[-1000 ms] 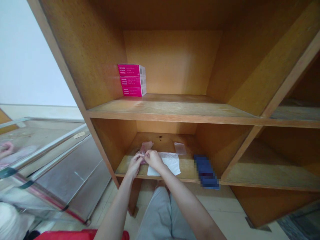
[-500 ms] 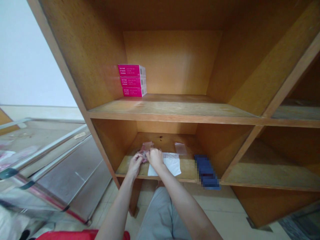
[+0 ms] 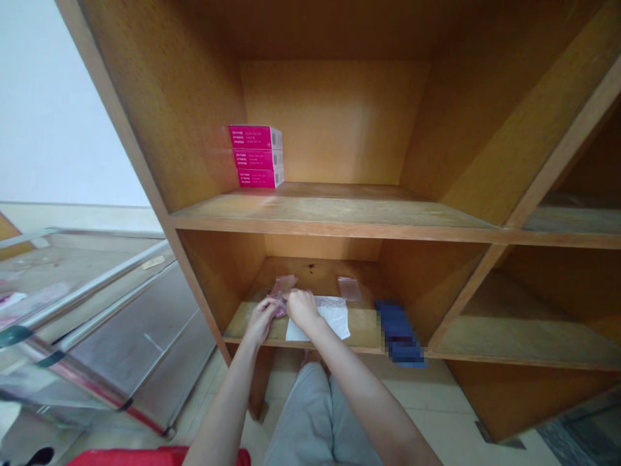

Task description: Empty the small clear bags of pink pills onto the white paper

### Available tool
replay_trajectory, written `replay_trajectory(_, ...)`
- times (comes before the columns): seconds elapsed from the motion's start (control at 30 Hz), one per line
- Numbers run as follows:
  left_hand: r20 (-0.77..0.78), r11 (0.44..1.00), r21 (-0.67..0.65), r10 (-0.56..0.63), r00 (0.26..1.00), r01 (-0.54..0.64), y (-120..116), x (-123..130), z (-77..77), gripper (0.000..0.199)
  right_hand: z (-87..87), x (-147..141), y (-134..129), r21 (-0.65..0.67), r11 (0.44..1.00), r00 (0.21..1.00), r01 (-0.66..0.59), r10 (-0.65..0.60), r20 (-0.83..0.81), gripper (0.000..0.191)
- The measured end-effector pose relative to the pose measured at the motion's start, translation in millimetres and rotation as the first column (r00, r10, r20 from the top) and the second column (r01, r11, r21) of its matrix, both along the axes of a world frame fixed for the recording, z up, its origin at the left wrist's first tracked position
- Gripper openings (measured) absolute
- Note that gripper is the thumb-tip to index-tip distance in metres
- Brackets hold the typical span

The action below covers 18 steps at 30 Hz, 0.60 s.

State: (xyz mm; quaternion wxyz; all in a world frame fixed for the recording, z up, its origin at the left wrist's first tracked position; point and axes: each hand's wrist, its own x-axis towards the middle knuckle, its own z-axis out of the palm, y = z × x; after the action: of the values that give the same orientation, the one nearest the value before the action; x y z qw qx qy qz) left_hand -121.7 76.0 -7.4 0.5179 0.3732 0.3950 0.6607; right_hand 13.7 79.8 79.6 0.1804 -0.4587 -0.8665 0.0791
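On the lower shelf, my left hand is closed on a small crumpled pinkish clear plastic bag. My right hand is closed at the same bag's right side, its fingertips mostly hidden behind the knuckles. A white sheet, paper or a flat bag, lies under my right wrist. Just behind my hands lies a pinkish clear packet. Farther right, a flat clear packet rests on the wood.
Several pink boxes are stacked on the upper shelf. A blurred-out dark blue object overhangs the lower shelf's front edge at right. A metal-framed cart stands at left. Something red is at the bottom.
My hands stay at nearly the same spot, with small finger shifts around the plastic bag. The view has moved very slightly.
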Motion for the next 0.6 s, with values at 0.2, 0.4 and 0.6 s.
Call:
replay_trajectory(0.2,0.222,0.998,-0.017,0.057,0.973,-0.055,-0.4,-4.5,7.3,0.021,-8.1,9.2,13.7,-0.122,0.992,0.945,0.011,-0.05,-0.322,0.019)
replay_trajectory(0.4,0.378,0.992,-0.056,0.126,0.917,-0.113,5.3,-11.3,1.9,0.012,-9.7,18.1,24.7,-0.206,0.978,0.794,-0.033,-0.099,-0.599,0.023)
replay_trajectory(0.6,0.27,0.999,-0.046,0.034,0.962,-0.023,0.2,-5.9,5.1,0.026,-5.5,18.2,23.4,-0.321,0.933,0.689,-0.165,-0.124,-0.715,0.029)
